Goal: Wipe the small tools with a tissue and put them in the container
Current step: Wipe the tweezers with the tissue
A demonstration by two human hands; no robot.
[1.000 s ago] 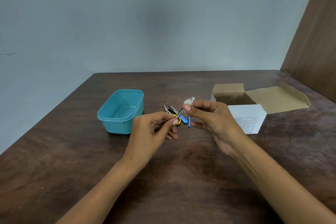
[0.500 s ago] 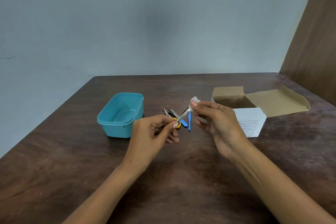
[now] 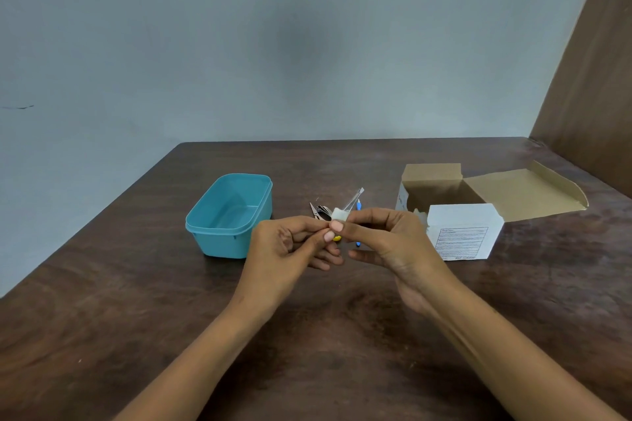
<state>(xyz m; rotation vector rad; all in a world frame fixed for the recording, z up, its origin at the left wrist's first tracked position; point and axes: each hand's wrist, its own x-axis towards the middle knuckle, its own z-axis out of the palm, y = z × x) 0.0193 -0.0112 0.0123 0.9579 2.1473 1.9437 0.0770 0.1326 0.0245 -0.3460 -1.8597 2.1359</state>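
Over brown table (image 3: 136, 335), tissue (image 3: 340, 214) in right hand (image 3: 393, 243) grip.

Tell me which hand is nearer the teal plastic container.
Left. The left hand sits just right of the teal plastic container; the right hand is farther right, beyond it.

1. A dark brown wooden table (image 3: 136, 335) is seen, its grain mottled and its finish dull with a faint sheen.
2. On that table, a teal rectangular plastic container (image 3: 219, 239) is shown, smooth and slightly glossy.
3. Right of the container, a thin shiny metal tool (image 3: 355, 196) is held, with a small white piece of soft matt tissue (image 3: 340, 215) wrapped about it.
4. Behind the tissue, small metal tools (image 3: 321, 210) with blue and yellow plastic parts are laid.
5. Far right of the container, an open brown cardboard box (image 3: 513, 191) is seen, matt, with a white printed paper-faced flap (image 3: 461, 232).
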